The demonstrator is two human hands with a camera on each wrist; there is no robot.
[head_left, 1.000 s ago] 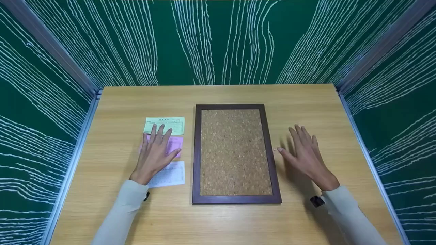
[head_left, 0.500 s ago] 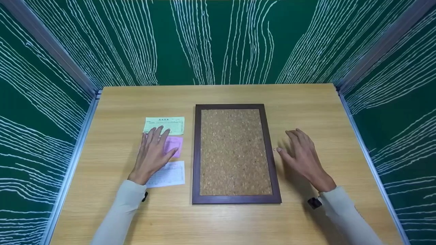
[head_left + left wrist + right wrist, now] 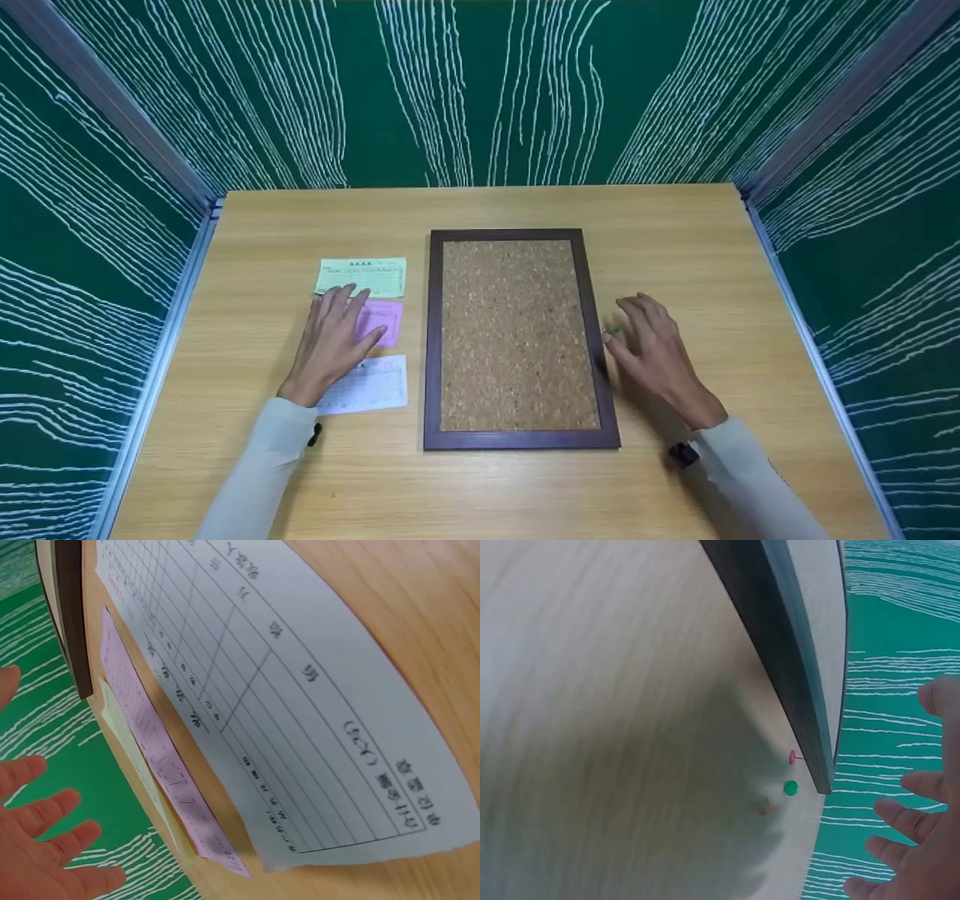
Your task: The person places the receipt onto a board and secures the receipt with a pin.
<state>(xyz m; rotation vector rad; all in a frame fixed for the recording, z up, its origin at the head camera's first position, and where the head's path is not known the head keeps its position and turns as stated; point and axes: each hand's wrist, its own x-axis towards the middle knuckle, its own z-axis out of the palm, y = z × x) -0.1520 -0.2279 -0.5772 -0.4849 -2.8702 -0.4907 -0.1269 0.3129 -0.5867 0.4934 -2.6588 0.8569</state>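
My left hand (image 3: 330,337), fingers spread, hovers over a pink slip (image 3: 382,322). Behind that slip lies a green form (image 3: 364,276), and a white form (image 3: 371,386) lies nearer to me. In the left wrist view the palm faces the slips without holding one. Beside the right edge of a cork board (image 3: 517,337) hangs my right hand (image 3: 660,360), loosely bent and holding nothing. Below it, in the right wrist view, a pink pushpin (image 3: 793,757), a green pushpin (image 3: 790,787) and a blurred orange one (image 3: 763,806) lie in the hand's shadow by the board.
A dark brown frame (image 3: 521,440) surrounds the cork. Everything lies on a pale wooden table (image 3: 480,495). Green walls with white wavy lines (image 3: 480,90) stand along its back and sides, joined by grey metal posts.
My right hand has moved left toward the board's right edge, its fingers bending more, and the green pushpin now shows. My left hand has drawn back slightly toward me. Papers and board stay put.
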